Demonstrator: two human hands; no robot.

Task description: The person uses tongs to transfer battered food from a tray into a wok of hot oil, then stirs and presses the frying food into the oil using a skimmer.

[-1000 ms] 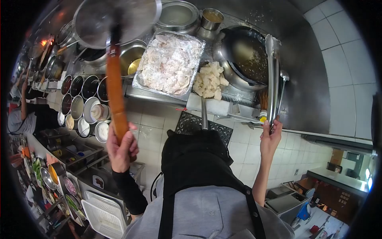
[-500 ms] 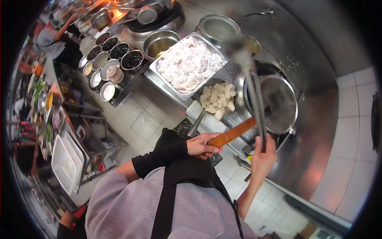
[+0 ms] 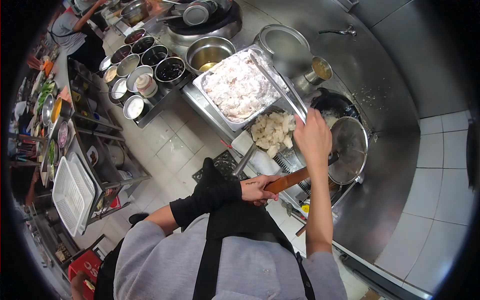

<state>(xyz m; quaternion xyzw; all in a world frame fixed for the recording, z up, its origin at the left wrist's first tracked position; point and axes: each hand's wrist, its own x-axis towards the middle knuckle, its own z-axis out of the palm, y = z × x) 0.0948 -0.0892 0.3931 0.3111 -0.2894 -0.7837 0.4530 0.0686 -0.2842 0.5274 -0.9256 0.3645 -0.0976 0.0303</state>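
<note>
The right hand (image 3: 314, 137) curls closed around one end of the metal tongs (image 3: 277, 84), which extend from the grip over the tray (image 3: 215, 111) of flour-coated pieces (image 3: 237, 87). The left hand (image 3: 260, 190) clasps the wooden handle (image 3: 287, 182) of the strainer (image 3: 348, 145), whose round head lies beyond the right forearm.

Reaching up and forward with the long bare right forearm (image 3: 320, 200), curling the bare right hand (image 3: 314, 137) closed! Lower down, clenching the bare left hand (image 3: 260, 189), angling the black-sleeved left forearm (image 3: 205, 204) across the waist.
</note>
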